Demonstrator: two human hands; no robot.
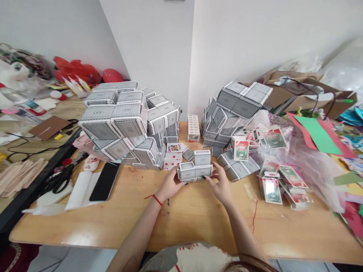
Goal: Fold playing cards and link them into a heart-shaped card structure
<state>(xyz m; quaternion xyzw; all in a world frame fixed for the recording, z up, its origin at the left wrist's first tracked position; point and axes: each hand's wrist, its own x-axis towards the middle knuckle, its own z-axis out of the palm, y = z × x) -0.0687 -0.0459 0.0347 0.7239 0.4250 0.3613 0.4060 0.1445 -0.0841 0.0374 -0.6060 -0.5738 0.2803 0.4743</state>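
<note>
Between my two hands is a small block structure of folded playing cards [195, 173], grey patterned backs outward, with a raised box on its right part. My left hand [169, 186] grips its left end, thumb along the front. On the right end, my right hand [220, 185] holds it with fingers closed round the corner. Just behind lie face-up playing cards [173, 158] with red pips. A tall stack of card boxes [113, 121] rises at the left, and another card stack [239, 100] leans at the right. A lower card-block piece [239, 166] sits right of my right hand.
Red-and-green card packs [272, 189] and clear plastic wrap are heaped at the right. A black phone [104, 181], white paper [81, 190] and black scissors [59, 179] lie left. A clear box of packs [193, 128] stands by the wall. Paper bags [300, 92] fill the back right.
</note>
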